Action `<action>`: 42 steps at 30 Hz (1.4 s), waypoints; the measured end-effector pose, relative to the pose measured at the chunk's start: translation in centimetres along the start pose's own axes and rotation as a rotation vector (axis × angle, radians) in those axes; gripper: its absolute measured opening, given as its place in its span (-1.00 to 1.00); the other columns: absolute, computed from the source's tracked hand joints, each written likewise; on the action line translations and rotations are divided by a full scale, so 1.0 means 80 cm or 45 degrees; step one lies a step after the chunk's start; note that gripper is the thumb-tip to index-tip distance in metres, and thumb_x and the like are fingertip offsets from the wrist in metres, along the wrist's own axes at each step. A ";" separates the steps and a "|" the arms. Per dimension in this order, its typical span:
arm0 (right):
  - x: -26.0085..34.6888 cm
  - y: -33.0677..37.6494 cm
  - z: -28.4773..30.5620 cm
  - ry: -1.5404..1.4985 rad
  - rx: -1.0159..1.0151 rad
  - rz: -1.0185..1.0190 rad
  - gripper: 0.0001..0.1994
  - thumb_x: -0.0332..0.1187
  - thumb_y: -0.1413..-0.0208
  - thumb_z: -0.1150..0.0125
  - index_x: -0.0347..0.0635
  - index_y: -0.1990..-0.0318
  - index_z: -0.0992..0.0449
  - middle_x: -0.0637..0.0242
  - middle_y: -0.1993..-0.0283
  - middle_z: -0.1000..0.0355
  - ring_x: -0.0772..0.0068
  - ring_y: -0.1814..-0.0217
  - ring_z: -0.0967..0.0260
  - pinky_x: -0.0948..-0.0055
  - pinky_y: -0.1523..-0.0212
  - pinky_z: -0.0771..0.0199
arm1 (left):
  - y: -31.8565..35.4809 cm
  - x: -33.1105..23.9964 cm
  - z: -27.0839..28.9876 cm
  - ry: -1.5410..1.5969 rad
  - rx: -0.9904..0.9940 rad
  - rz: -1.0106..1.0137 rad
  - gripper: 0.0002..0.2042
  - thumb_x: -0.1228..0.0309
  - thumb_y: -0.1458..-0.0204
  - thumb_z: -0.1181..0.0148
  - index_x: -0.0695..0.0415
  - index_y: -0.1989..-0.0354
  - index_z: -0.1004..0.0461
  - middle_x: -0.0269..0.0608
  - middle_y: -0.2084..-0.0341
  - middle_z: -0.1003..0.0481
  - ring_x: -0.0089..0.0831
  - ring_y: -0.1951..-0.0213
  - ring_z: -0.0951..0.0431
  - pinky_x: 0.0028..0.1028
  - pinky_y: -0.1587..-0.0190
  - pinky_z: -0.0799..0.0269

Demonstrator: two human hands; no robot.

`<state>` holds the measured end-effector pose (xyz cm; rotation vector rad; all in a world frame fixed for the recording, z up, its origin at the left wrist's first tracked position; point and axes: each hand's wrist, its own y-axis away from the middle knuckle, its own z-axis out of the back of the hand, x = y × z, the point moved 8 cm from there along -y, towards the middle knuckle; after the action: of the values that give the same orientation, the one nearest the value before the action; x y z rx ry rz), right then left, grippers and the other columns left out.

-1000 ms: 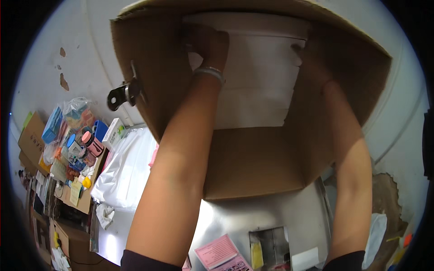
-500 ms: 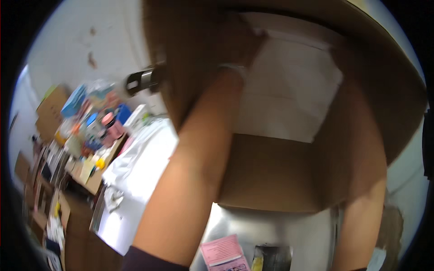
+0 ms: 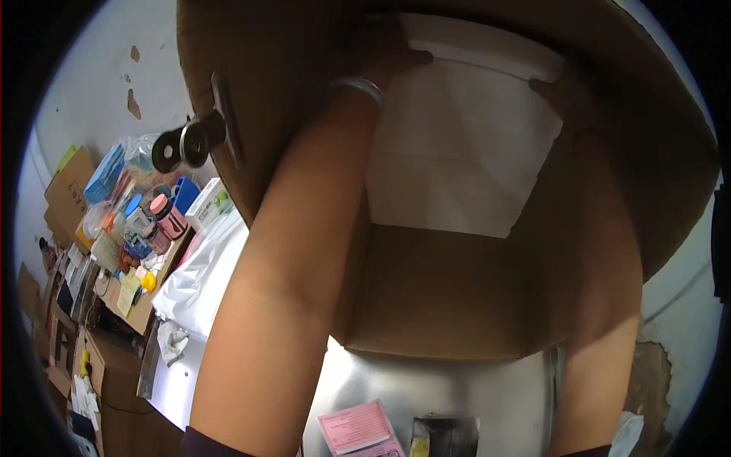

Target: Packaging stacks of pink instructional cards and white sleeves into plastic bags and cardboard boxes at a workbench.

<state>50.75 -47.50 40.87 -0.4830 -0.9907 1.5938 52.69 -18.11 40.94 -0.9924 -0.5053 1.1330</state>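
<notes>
A large cardboard box stands with its opening toward me, and both my arms reach inside. At its back hangs a white sheet, with a folded or rolled band along the top. My left hand grips the left end of that band, thumb on the front and other fingers in shadow. Dimly lit, my right hand holds the right end the same way. A metal bulldog clip is clamped on the box's left edge.
Below the box, a shiny metal surface bears a pink printed paper and a dark packet. To the left, a cluttered shelf carries a pink-capped bottle and several containers beside a white plastic bag. Peeling wall stands right.
The view has shifted slightly, so the clip and box edge show further left and more sharply. Both hands stay at the top band of the white sheet.
</notes>
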 end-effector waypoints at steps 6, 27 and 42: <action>0.026 0.054 0.055 0.193 -0.416 0.038 -0.18 -0.12 0.25 -0.45 -0.21 -0.22 -0.24 0.00 -0.16 -0.33 -0.06 -0.20 -0.26 0.13 -0.25 -0.26 | 0.018 -0.020 0.024 0.099 -0.394 0.078 -0.14 0.06 0.36 -0.41 0.17 -0.20 -0.26 0.12 -0.11 -0.32 0.04 -0.18 -0.27 -0.11 -0.21 -0.24; 0.099 0.806 0.314 0.288 -0.464 -0.957 -0.32 -0.51 0.25 -0.40 -0.17 -0.12 -0.25 -0.38 -0.37 0.22 -0.38 -0.42 0.15 0.03 -0.30 -0.12 | 0.576 -0.272 0.068 1.224 0.641 -0.053 -0.26 0.46 0.28 -0.37 0.05 -0.21 -0.25 0.22 -0.13 -0.07 0.10 -0.11 -0.23 -0.13 -0.19 -0.21; 0.005 0.803 0.327 -0.122 -0.030 -1.442 0.01 -0.19 0.26 -0.42 -0.35 -0.34 0.05 -0.29 -0.11 -0.29 -0.20 -0.16 -0.25 0.16 -0.19 -0.27 | 0.556 -0.315 -0.025 0.898 1.624 -0.325 -0.19 0.15 0.29 -0.34 0.29 -0.17 -0.18 0.24 0.08 -0.40 0.03 -0.08 -0.36 -0.23 -0.06 -0.37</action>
<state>-7.32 -56.27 4.00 0.1647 -1.0619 0.5804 21.92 -38.19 5.29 -0.1218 0.6218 0.5837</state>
